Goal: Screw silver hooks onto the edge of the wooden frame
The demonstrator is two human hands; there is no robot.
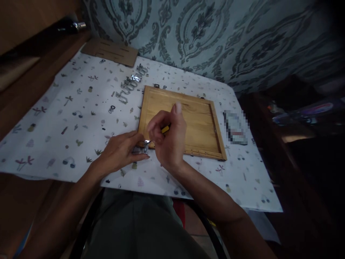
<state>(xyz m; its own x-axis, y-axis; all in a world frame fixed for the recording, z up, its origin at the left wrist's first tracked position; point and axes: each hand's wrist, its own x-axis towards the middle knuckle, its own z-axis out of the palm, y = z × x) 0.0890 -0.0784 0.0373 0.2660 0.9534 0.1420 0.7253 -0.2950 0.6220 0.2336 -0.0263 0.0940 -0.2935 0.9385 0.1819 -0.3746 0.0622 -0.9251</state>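
A shallow wooden tray-like frame (185,122) lies on the table in front of me. My left hand (121,149) is at its near left corner, thumb and fingers closed around a small shiny metal latch (146,145) against the edge. My right hand (171,140) is just to the right, above the near edge, with its fingers wrapped round a screwdriver (165,129) and the thumb pointing up. Only part of the yellow handle shows; the rest is inside the fist. The tool's tip is hard to make out near the latch.
Several similar metal latches (129,84) lie in a row beyond the frame's left side. A piece of cardboard (110,52) rests at the back left. A blurred-out phone-like object (235,127) sits right of the frame. A patterned cloth (67,133) covers the table.
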